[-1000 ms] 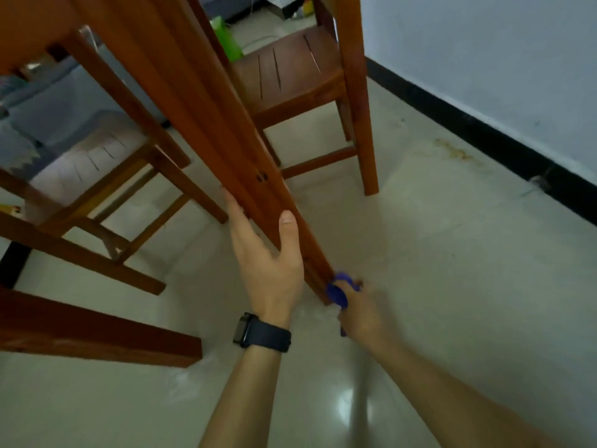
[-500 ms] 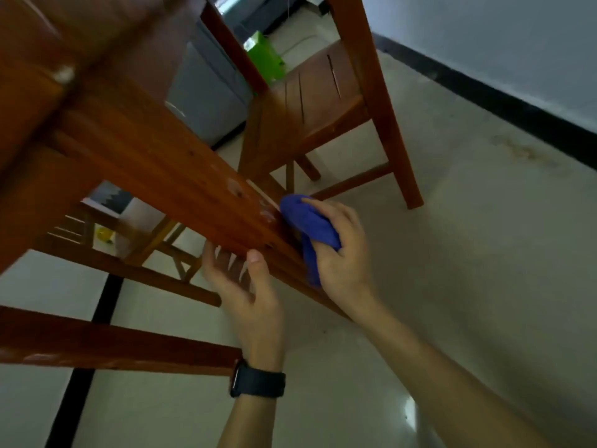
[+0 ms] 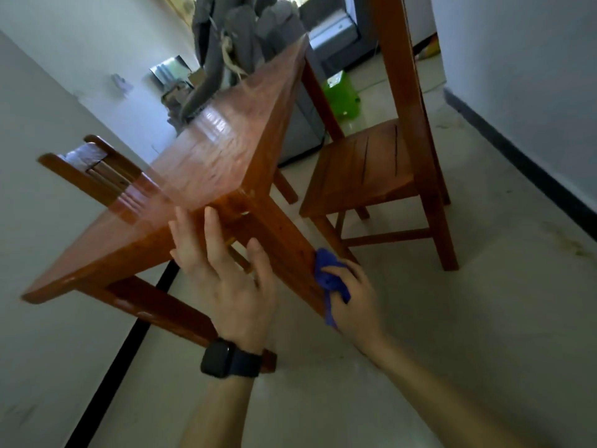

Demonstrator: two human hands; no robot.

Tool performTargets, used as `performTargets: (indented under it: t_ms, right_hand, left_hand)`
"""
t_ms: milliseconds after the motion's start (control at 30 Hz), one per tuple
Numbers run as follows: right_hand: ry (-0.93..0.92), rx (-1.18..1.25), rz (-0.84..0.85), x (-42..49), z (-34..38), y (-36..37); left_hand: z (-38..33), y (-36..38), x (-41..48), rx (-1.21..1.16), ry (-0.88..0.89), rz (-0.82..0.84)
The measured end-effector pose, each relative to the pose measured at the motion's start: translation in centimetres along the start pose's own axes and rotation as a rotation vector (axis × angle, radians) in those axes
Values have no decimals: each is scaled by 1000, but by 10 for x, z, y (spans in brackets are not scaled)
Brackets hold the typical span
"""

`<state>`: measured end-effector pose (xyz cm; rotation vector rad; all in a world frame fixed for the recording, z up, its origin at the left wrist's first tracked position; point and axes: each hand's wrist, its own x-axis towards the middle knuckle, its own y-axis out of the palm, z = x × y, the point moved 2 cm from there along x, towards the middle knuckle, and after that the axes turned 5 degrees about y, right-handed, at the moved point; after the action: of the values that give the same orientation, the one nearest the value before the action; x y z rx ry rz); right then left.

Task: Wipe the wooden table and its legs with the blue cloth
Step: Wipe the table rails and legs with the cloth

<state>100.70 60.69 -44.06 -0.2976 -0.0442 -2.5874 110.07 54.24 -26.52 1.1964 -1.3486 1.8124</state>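
Closed around the blue cloth, our right hand is pressing it against the near leg of the wooden table. We are bunching the cloth between the fingers and the wood, and one end of it is hanging down below the hand. Our left hand is holding nothing: its fingers are spreading wide, and the fingertips are reaching up to the table edge near the corner, just beside the same leg. We cannot tell if they are really touching the wood. We are wearing a dark watch on the left wrist. The table top is shining and is tilting across the view. A wooden chair is standing to the right of the table, near the wall, and another chair back is showing on the left side. A green thing is lying on the pale floor farther back.
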Motion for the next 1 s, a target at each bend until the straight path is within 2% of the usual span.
performTargets:
  t_ms: [67, 133, 267, 333, 367, 433, 500, 600, 667, 767, 833, 933, 1000]
  right_hand:
    - [183, -43, 42, 0, -9, -13]
    - [182, 9, 21, 17, 17, -23]
    - [-135, 168, 44, 56, 115, -15]
    - [-288, 124, 10, 53, 126, 3]
    - [-308, 87, -27, 46, 114, 12]
    - [-216, 57, -69, 26, 71, 22]
    - [-7, 63, -46, 7, 28, 14]
    - [227, 89, 13, 7, 7, -10]
    - [189, 139, 13, 25, 29, -17]
    - [-35, 188, 26, 50, 80, -6]
    - [-72, 168, 17, 52, 86, 4]
    - [33, 89, 15, 41, 53, -6]
    - [180, -52, 129, 38, 29, -18]
  left_hand:
    - [5, 0, 16, 76, -18, 137]
    - [7, 2, 24, 81, -48, 222]
    - [8, 8, 23, 38, -66, 231]
    - [9, 10, 22, 30, -50, 201]
    - [9, 11, 22, 28, -48, 183]
    - [10, 14, 21, 19, -49, 150]
    - [11, 18, 19, 12, -36, 112]
    - [13, 28, 19, 29, -38, 36]
    - [12, 33, 19, 35, -49, -9]
    - [11, 39, 19, 34, -43, -50]
    - [12, 40, 19, 49, -35, -56]
    - [17, 42, 18, 63, -25, -72]
    - [16, 45, 19, 61, -40, -105]
